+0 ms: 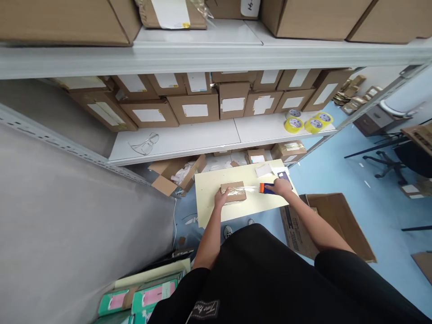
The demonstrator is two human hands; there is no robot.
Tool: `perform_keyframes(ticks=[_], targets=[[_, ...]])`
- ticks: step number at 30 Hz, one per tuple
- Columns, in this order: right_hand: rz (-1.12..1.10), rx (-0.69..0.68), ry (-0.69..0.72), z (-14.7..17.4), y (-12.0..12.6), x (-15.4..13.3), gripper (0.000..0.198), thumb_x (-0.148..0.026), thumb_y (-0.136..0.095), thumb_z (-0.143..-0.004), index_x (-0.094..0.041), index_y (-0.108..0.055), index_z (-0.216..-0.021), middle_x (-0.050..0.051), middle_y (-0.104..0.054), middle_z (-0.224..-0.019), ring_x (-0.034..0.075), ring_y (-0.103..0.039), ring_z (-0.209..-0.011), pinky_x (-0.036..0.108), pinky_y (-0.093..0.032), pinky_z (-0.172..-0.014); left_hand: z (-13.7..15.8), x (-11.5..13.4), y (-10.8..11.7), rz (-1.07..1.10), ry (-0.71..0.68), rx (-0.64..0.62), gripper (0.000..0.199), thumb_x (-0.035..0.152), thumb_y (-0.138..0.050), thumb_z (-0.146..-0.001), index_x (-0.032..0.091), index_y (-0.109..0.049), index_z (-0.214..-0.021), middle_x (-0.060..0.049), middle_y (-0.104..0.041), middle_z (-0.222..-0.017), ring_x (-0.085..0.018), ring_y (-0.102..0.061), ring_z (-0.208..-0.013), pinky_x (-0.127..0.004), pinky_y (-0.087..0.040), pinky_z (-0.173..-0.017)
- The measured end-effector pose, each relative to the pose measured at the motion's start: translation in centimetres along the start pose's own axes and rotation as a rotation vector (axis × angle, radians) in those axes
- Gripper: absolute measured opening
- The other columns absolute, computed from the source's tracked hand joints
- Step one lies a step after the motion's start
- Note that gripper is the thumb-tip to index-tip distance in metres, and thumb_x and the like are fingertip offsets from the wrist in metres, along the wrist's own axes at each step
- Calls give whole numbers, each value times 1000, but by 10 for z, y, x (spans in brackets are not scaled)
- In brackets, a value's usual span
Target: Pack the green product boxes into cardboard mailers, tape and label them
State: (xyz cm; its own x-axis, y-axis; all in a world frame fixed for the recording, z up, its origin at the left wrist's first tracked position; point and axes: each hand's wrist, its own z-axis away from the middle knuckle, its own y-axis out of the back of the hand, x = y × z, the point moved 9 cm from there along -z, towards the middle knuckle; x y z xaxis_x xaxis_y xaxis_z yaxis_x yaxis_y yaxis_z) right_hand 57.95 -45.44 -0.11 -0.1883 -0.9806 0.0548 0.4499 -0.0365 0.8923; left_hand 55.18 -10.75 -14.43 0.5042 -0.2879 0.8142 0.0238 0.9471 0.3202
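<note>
A small cardboard box [237, 194] lies on the pale yellow table [209, 211]. My left hand [222, 197] grips its left end, with the thumb on top. Clear packing tape [251, 187] runs across the box top and stretches to the right. At its other end is a blue and orange tape dispenser [267, 188], and my right hand [281, 187] is closed around it, apart from the box. Just beyond that hand a dark phone [285, 178] lies on the table, partly covered from view. White paper slips [263, 170] lie near the table's far edge.
Shelves ahead hold labelled cartons [195, 110], eyeglasses [145, 145] and yellow tape rolls [293, 124]. An open carton [178, 173] stands left of the table. A large open box [340, 220] sits on the floor at right. A grey wall [84, 202] closes the left side.
</note>
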Motion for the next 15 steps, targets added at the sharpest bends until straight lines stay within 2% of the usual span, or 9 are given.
perform_keyframes(ticks=[2, 4, 9, 11, 13, 15], targets=[[2, 5, -52, -3, -5, 20, 71, -74, -64, -87, -9, -77, -111, 27, -75, -111, 36, -72, -107, 36, -52, -85, -3, 3, 3, -28, -9, -3, 59, 65, -65, -90, 22, -68, -130, -11, -73, -131, -29, -67, -124, -34, -50, -103], [-4, 8, -59, -6, -16, 10, 68, -70, -66, -87, -9, -77, -114, 28, -74, -114, 35, -72, -110, 35, -52, -87, -5, 3, 5, -49, 4, 0, 59, 67, -64, -89, 23, -69, -129, -10, -73, -131, -29, -66, -124, -34, -50, -103], [-85, -100, 54, -18, -69, -88, 50, -53, -70, -88, -11, -78, -114, 26, -76, -112, 33, -74, -109, 36, -55, -89, 0, 1, 7, -44, 38, 2, 59, 66, -67, -88, 23, -70, -128, -9, -73, -132, -29, -66, -125, -34, -52, -102], [-107, -116, 75, -20, -87, -119, 40, -45, -72, -88, -13, -79, -111, 25, -77, -110, 31, -74, -107, 35, -55, -89, 3, -1, 8, -41, 50, 0, 58, 65, -67, -88, 23, -70, -128, -9, -73, -131, -29, -67, -124, -33, -52, -102], [-125, -119, 77, -21, -101, -131, 33, -38, -69, -90, -13, -79, -109, 24, -77, -110, 30, -74, -108, 33, -54, -89, 4, -2, 9, -44, 58, -3, 56, 64, -67, -89, 23, -70, -128, -9, -74, -130, -29, -68, -123, -34, -53, -102], [-138, -113, 50, -24, -110, -125, 34, -38, -63, -95, -12, -78, -112, 23, -77, -112, 29, -74, -109, 33, -54, -88, 2, -3, 10, -63, 62, 11, 56, 64, -66, -89, 24, -71, -127, -9, -74, -129, -29, -68, -122, -34, -53, -102]])
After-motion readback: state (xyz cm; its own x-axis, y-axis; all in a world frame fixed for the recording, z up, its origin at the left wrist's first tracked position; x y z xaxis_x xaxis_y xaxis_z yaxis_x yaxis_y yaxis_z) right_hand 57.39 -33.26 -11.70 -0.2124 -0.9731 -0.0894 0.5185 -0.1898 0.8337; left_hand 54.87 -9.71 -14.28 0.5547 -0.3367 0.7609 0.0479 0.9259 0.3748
